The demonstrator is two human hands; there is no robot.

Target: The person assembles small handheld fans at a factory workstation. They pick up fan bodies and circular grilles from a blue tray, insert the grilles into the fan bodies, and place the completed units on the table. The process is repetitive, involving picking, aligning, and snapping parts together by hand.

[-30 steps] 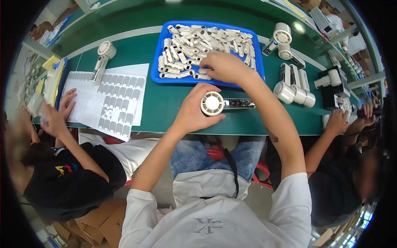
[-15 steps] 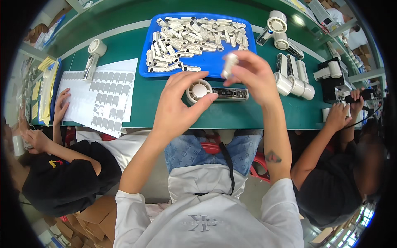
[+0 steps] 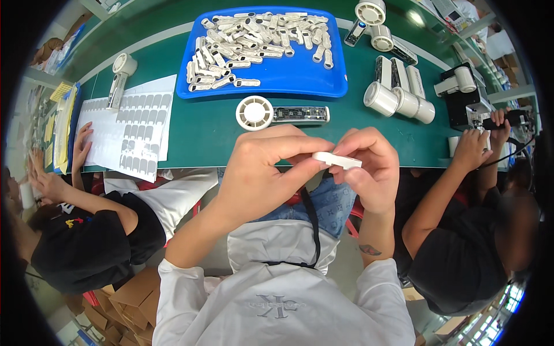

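Both my hands hold one small white plastic cover (image 3: 340, 161) above the near edge of the table. My left hand (image 3: 262, 167) pinches its rounded end between thumb and forefinger. My right hand (image 3: 374, 167) grips its other end, with the fingers curled behind it. Just beyond my hands lies a white handheld fan (image 3: 254, 113), its handle pointing right and its circuit board (image 3: 300, 115) exposed. A blue tray (image 3: 288, 89) stands behind the fan, holding many similar white covers (image 3: 248, 43) heaped mostly toward its left and back.
Several fans with round white heads (image 3: 381, 99) lie to the right, and more stand at the back right (image 3: 381, 38). Left are printed sheets (image 3: 138, 127) and another fan (image 3: 120, 81). Co-workers' hands (image 3: 470, 151) work at a black device (image 3: 461, 109) on the right.
My right hand has brought the white cover from beside the tray down toward me. My left hand has left the fan and now grips the cover too. The view has shifted slightly.
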